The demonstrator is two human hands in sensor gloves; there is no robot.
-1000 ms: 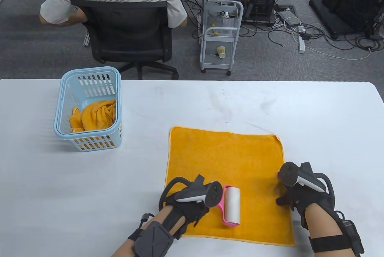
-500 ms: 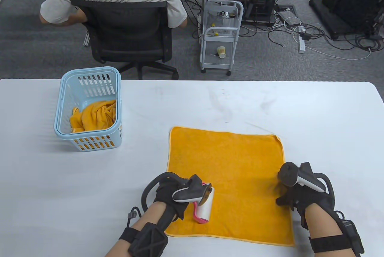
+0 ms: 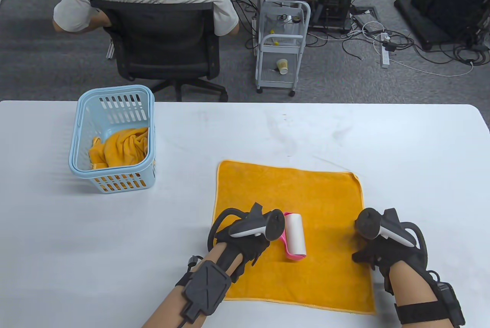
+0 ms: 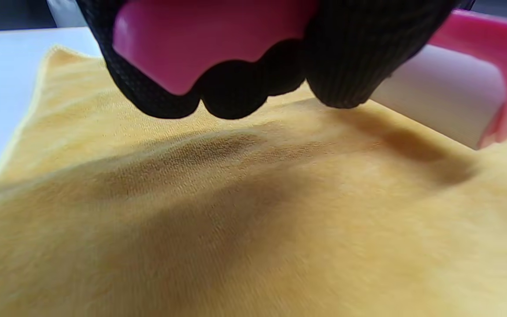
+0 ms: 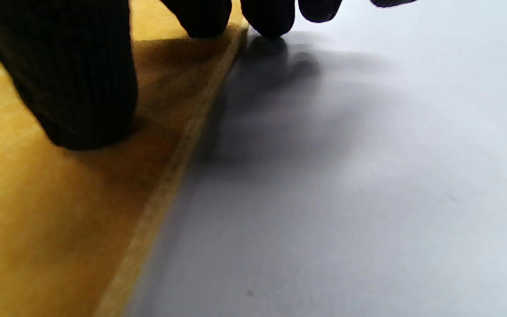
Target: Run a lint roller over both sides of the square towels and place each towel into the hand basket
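Note:
An orange square towel (image 3: 306, 205) lies flat on the white table (image 3: 306, 132). My left hand (image 3: 249, 241) grips the pink handle of a lint roller (image 3: 294, 236), whose white roll lies on the towel's left half. In the left wrist view my fingers (image 4: 346, 66) curl round the pink handle (image 4: 192, 44) and the white roll (image 4: 438, 92) touches the orange towel (image 4: 236, 220). My right hand (image 3: 377, 253) presses down on the towel's right edge. In the right wrist view its fingertips (image 5: 77, 88) rest on the towel (image 5: 38, 211) near the hem.
A light blue hand basket (image 3: 113, 140) stands at the table's left with a crumpled orange towel (image 3: 118, 148) inside. Beyond the far edge a person sits in a black office chair (image 3: 160, 44), beside a white wire cart (image 3: 281, 44) and floor cables.
My left hand rolled the lint roller left toward the towel's near left corner, then back right and farther up the towel. My right hand stayed on the right edge.

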